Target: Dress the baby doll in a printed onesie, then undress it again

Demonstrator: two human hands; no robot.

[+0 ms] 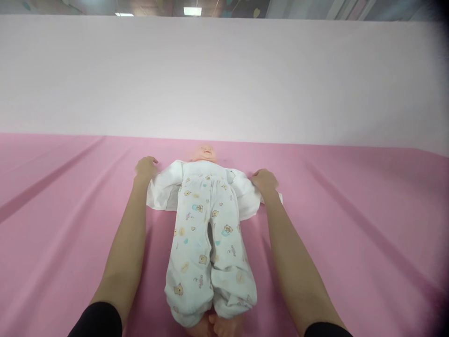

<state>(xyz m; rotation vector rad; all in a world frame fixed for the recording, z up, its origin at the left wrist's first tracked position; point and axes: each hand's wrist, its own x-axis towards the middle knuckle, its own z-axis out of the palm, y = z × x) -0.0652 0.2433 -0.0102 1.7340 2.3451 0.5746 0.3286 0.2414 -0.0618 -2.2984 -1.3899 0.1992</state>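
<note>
Baby doll: lies on its back on a pink sheet (351,243), between the two forearms, head (205,153) toward the white panel (224,79) and bare feet (224,324) toward the person
White top: a long-sleeved garment (205,167) on the doll's upper body, both sleeves spread out sideways; its lower part disappears under the trouser waist
Printed trousers: white pair (191,224) containing the doll's legs, waist high on the body, cloth bunched near the ankles, feet coming out below the cuffs; a narrow dark gap shows between the legs
Left hand: bent at the wrist, fingers curled (145,167), just beside the outer end of the left-side sleeve (164,189); cannot tell whether it grips the cloth
Right hand: lies over the right-side sleeve (245,194), fingers bent narrow against the fabric (264,180); cannot tell if they pinch it; a white cloth edge shows past the wrist
Prints and writing: small bears, pink figures, hearts and blue shapes on the trousers; any lettering in the pale yellow patches is too small to read
Person's clothing: black sleeve edges (100,318) at both elbows
Top edge: lit ceiling panels (192,11) beyond the white panel
</note>
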